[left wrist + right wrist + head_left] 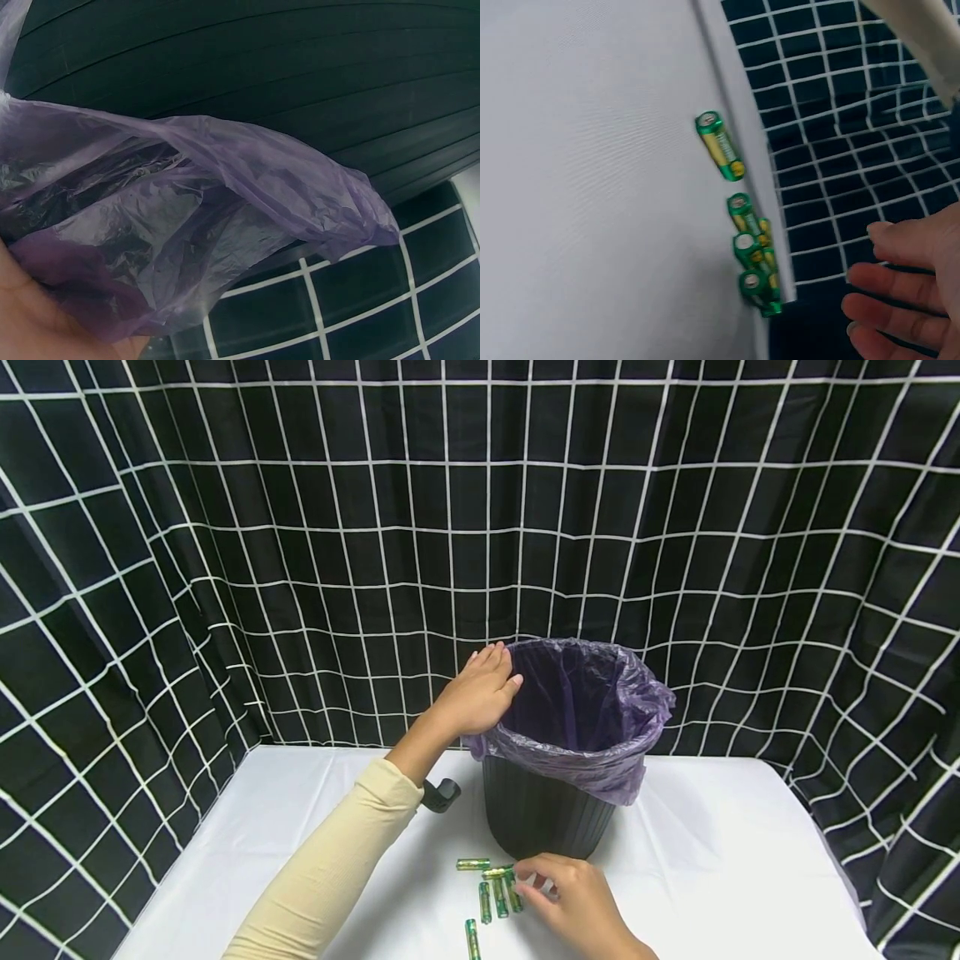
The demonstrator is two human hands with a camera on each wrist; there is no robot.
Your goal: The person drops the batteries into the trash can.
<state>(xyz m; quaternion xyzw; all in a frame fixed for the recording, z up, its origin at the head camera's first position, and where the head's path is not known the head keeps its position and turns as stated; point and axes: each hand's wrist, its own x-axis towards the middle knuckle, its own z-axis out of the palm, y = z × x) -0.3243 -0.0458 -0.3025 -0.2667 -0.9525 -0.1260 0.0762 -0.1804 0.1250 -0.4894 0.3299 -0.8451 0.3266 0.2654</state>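
Note:
A black ribbed bin [540, 827] stands upright on the table, lined with a purple plastic bag [585, 766] folded over its rim. On the bin's left rim lies my left hand [478, 695], fingers extended; in the left wrist view its palm [45, 322] is against the bag [247, 180]. Several green and yellow batteries lie before the bin, among them a battery [473, 864] at the left and a nearer battery [472, 938]. Close beside the cluster, my right hand [573, 900] has its fingers loosely bent. Nothing shows between those fingers [892, 281] in the right wrist view.
A white cloth covers the table [712, 860]. Black curtains with a white grid [480, 502] hang behind and at both sides. A dark curved piece [441, 795] shows beside the left wrist, left of the bin.

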